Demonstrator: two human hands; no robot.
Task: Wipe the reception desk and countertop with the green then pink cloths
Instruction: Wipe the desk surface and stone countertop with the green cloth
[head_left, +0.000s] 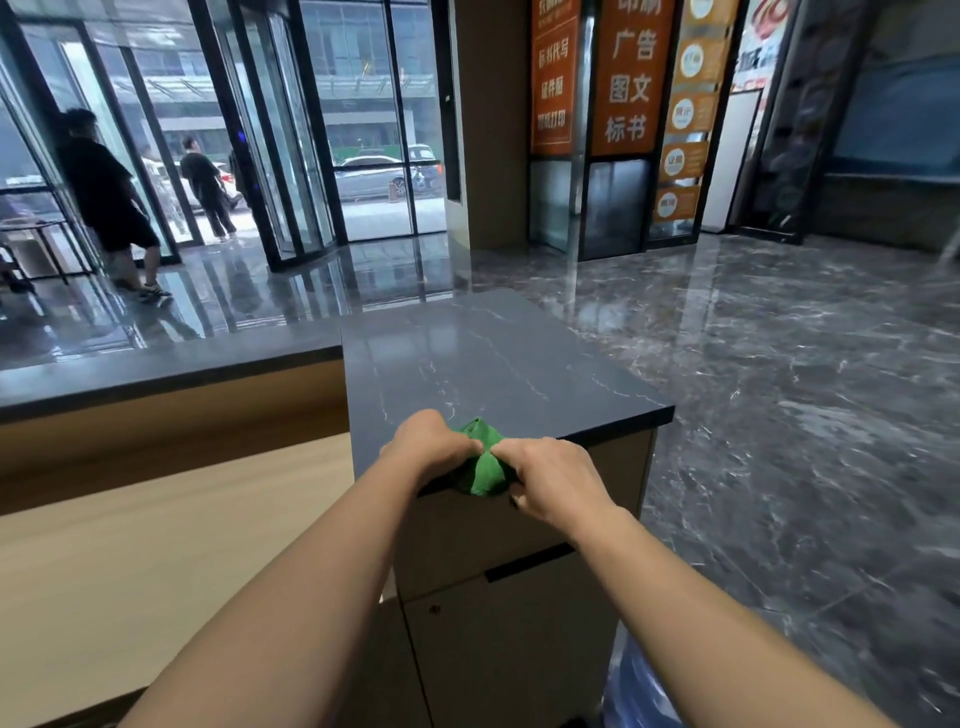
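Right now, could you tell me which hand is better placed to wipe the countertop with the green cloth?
Probably the left hand: it grips the green cloth over the countertop; the right hand hangs past its edge.

A bright green cloth (485, 467), a dark grey countertop (493, 364) streaked with thin white veins, a pale wood-grain desk (156, 519), a glossy dark grey marble floor (779, 389) mottled with white, orange signs (628, 78) bearing white characters, and people (104, 192) in black clothes
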